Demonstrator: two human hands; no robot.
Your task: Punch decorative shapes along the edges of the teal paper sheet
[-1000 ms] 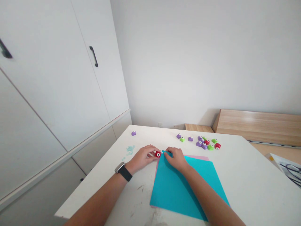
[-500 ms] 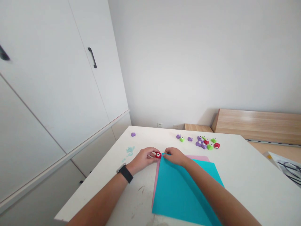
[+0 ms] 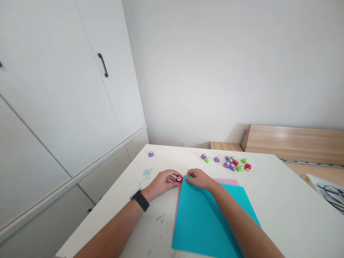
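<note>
Pinching red punch (image 3: 179, 179), half-curled left hand (image 3: 162, 181) could skew blue sheet (image 3: 204, 225) if right hand (image 3: 201, 179), closed on its edge, slips.

Your left fingers (image 3: 171, 172) hold the small red piece (image 3: 179, 179), its single white eye with a dark pupil showing toward you. It sits at the far left corner of the bright blue sheet (image 3: 201, 222), which your right fingers (image 3: 191, 172) pinch. Beneath lies the pink sheet (image 3: 228, 181), showing along the left and far edges.
</note>
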